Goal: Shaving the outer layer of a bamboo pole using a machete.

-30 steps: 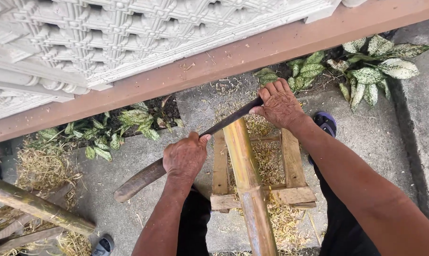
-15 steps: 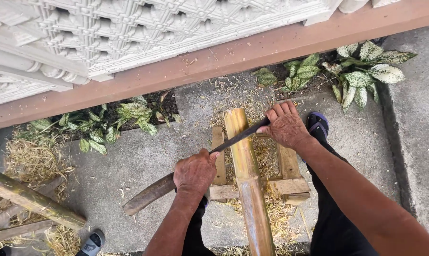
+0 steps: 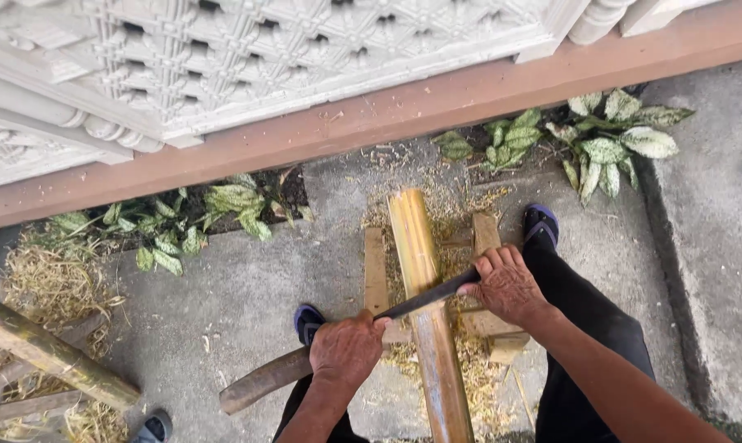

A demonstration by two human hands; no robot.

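Both hands clamp a long dark blade [image 3: 424, 297] across a bamboo pole [image 3: 424, 303] resting on a low wooden stand [image 3: 377, 275], left hand [image 3: 345, 353] gripping the wooden handle, right hand [image 3: 506, 287] pressing the far tip, steadying the edge.

We see the blade [image 3: 428, 297] lying across the bamboo [image 3: 424, 312], which rests on a frame [image 3: 376, 271]; plants [image 3: 609, 148] lie beyond.
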